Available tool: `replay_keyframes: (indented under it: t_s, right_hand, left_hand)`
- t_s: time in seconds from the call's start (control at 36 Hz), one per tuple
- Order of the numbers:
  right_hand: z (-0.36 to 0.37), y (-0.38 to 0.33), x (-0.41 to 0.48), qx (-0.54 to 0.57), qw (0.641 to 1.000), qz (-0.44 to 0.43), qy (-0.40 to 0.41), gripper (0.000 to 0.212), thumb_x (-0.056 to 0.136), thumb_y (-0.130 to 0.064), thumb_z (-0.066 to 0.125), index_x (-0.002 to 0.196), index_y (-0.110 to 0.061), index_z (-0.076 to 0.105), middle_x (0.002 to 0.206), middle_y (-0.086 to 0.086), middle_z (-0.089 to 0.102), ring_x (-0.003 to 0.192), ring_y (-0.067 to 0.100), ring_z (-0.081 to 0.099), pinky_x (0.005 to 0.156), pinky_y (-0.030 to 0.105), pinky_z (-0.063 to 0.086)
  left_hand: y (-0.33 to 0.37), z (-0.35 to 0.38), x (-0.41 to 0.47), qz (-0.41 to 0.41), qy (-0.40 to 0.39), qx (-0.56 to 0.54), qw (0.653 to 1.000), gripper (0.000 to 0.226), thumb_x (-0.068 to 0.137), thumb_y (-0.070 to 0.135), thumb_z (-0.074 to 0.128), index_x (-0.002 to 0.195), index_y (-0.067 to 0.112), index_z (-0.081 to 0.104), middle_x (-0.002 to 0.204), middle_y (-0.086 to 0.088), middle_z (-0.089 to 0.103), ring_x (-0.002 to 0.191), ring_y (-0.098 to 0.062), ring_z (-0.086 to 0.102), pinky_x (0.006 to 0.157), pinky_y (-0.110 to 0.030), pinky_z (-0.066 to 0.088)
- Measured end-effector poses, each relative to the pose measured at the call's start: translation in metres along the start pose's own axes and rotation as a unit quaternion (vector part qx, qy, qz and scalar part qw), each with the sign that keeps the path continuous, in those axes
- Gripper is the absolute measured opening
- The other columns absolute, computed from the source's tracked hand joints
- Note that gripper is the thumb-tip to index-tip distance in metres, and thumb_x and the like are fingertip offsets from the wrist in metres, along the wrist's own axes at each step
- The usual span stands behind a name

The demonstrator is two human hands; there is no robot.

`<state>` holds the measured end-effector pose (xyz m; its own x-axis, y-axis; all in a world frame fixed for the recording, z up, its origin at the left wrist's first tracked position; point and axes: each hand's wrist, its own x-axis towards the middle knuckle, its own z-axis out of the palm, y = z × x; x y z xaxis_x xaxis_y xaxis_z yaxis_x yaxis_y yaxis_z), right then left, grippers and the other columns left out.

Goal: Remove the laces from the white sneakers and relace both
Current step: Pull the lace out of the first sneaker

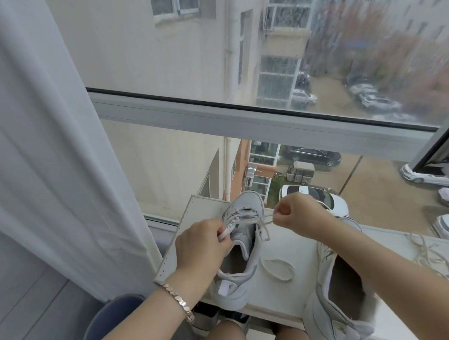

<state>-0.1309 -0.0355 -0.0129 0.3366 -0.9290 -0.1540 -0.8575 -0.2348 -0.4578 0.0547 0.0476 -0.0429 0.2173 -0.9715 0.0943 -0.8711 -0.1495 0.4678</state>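
head view is showing the laced sneaker (240, 259) lying on the white board (299, 251), toe pointing away toward the window frame (245, 117), heel at the near edge. the left hand (203, 243) is pinching a lace end at the shoe's left eyelet row. the right hand (293, 213), curled into a fist, is gripping the lace (266, 218) just right of the eyelets, so the strand is running sideways across the shoe's long axis. any pull looks like going rightward, the right hand being nearer. the second sneaker (336, 295) is sitting under the right forearm, crowding that side; a loose lace (429, 253) is lying beyond it. a curtain (53, 164) is hanging at left.
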Motion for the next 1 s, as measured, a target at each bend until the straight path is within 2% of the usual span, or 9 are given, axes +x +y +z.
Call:
replay_keyframes:
  t_s: [0.08,0.19,0.36,0.44,0.56,0.69,0.81,0.92,1.0]
  right_hand:
    - [0.007,-0.011,0.001,0.016,0.999,-0.051,-0.008,0.028,0.087,-0.021,0.061,0.114,-0.013,0.06,0.106,-0.001,0.062,0.088,0.01,0.056,0.079,0.021,0.046]
    - [0.022,-0.036,0.005,0.042,0.99,-0.123,-0.06,0.044,0.088,-0.03,0.061,0.13,-0.019,0.052,0.116,-0.003,0.057,0.1,0.01,0.054,0.086,0.018,0.041]
    - [0.031,-0.043,0.005,-0.005,0.985,-0.15,-0.081,0.033,0.086,-0.02,0.062,0.119,-0.017,0.062,0.103,0.004,0.052,0.086,0.012,0.048,0.066,0.012,0.028]
    - [0.028,-0.039,0.002,-0.009,0.982,-0.165,-0.089,0.029,0.087,-0.018,0.061,0.115,-0.023,0.065,0.093,-0.002,0.046,0.082,0.01,0.047,0.068,0.013,0.029]
    - [0.021,-0.034,-0.004,0.034,0.981,-0.182,-0.062,0.023,0.084,-0.005,0.059,0.1,-0.014,0.074,0.096,0.006,0.064,0.079,0.01,0.052,0.074,0.016,0.038]
    - [0.013,-0.02,-0.005,0.064,0.995,-0.077,0.022,0.021,0.089,-0.009,0.055,0.098,-0.015,0.073,0.09,0.002,0.072,0.059,0.002,0.057,0.063,0.019,0.049]
    - [-0.007,0.002,0.002,0.114,0.987,0.01,0.112,0.017,0.089,-0.011,0.057,0.087,-0.017,0.073,0.069,-0.013,0.062,0.051,0.008,0.055,0.043,0.012,0.042]
    - [-0.019,0.038,0.004,0.022,0.975,0.085,0.202,0.02,0.085,-0.003,0.057,0.077,-0.012,0.074,0.07,0.003,0.068,0.067,0.025,0.062,0.063,0.033,0.053]
    - [-0.014,0.049,-0.001,-0.062,0.984,0.127,0.109,0.022,0.084,0.0,0.05,0.081,-0.013,0.068,0.088,0.011,0.068,0.083,0.031,0.062,0.077,0.038,0.052]
  left_hand:
    - [0.0,0.001,-0.001,0.007,-0.001,-0.007,1.0,0.035,0.081,0.029,0.059,0.054,0.024,0.039,0.056,0.005,0.046,0.061,-0.017,0.045,0.046,-0.023,0.027]
    - [-0.001,0.001,-0.002,0.012,-0.007,-0.021,1.0,0.031,0.079,0.026,0.06,0.056,0.022,0.04,0.054,0.004,0.043,0.061,-0.018,0.045,0.05,-0.025,0.029]
    - [-0.004,0.0,-0.006,0.025,-0.027,-0.051,0.998,0.033,0.078,0.027,0.061,0.053,0.029,0.039,0.053,0.009,0.045,0.056,-0.011,0.042,0.047,-0.016,0.025]
    - [-0.004,0.001,-0.007,0.042,-0.037,-0.069,0.996,0.028,0.077,0.028,0.063,0.055,0.029,0.046,0.052,0.011,0.046,0.059,-0.011,0.045,0.048,-0.017,0.026]
    - [-0.001,0.005,-0.007,0.055,-0.037,-0.074,0.995,0.028,0.078,0.027,0.064,0.056,0.026,0.047,0.051,0.008,0.045,0.061,-0.018,0.047,0.051,-0.024,0.028]
    - [0.001,0.006,-0.007,0.051,-0.031,-0.078,0.995,0.023,0.078,0.028,0.065,0.059,0.029,0.051,0.056,0.011,0.053,0.063,-0.013,0.052,0.05,-0.021,0.032]
    - [0.0,0.005,-0.007,0.052,-0.036,-0.08,0.995,0.015,0.079,0.03,0.064,0.065,0.027,0.059,0.063,0.008,0.061,0.066,-0.013,0.056,0.052,-0.021,0.034]
    - [0.001,0.008,-0.007,0.045,-0.035,-0.086,0.995,0.03,0.078,0.031,0.065,0.055,0.03,0.046,0.053,0.01,0.051,0.06,-0.013,0.049,0.048,-0.022,0.027]
    - [0.008,0.013,-0.009,0.053,-0.029,-0.078,0.995,0.026,0.078,0.031,0.064,0.058,0.028,0.047,0.054,0.01,0.048,0.06,-0.013,0.046,0.046,-0.019,0.023]
